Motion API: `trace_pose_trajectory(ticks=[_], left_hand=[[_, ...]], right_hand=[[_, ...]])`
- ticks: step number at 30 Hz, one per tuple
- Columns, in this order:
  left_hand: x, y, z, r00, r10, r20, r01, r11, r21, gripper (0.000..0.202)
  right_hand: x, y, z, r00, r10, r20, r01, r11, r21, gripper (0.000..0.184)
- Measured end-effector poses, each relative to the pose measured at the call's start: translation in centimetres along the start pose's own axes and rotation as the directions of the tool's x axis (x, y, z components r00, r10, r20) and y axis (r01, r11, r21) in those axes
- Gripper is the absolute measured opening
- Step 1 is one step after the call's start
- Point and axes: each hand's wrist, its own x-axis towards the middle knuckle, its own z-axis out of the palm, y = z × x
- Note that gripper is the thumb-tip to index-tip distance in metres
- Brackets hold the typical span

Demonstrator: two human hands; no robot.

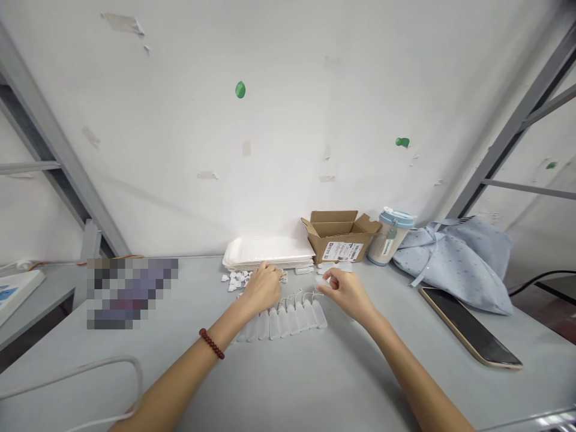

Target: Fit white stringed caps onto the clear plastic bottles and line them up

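Note:
A row of several small translucent plastic sleeves (294, 319) with thin white cord loops at their far ends lies flat on the grey table. Over the left part of this row reaches my left hand (263, 289), its fingers curled down beside a small pile of white caps (237, 279); what its fingertips hold is hidden. Right of the row, my right hand (346, 291) pinches a translucent whitish plastic piece (321, 281) between thumb and forefinger. More clear pieces (335, 266) lie just beyond it, in front of the box.
Behind my hands are a stack of white flat packs (265, 251) and an open cardboard box (339, 240). A lidded cup (389, 237), a blue cloth bag (454, 264) and a phone (470, 327) sit to the right. A white cable (103, 362) crosses the left front.

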Motion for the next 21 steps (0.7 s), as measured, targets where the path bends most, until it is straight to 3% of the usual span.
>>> trace_pose_trajectory(ticks=[13, 21], left_hand=[[0.36, 0.05, -0.87, 0.998, -0.059, -0.027, 0.055, 0.993, -0.106, 0.036], [-0.25, 0.40, -0.46, 1.000, 0.006, 0.018, -0.004, 0.994, -0.105, 0.033]], right_hand=[[-0.10, -0.09, 0.23, 0.992, -0.118, -0.054, 0.118, 0.993, 0.010, 0.010], [-0.15, -0.05, 0.35, 0.986, -0.151, -0.070, 0.155, 0.987, 0.049, 0.012]])
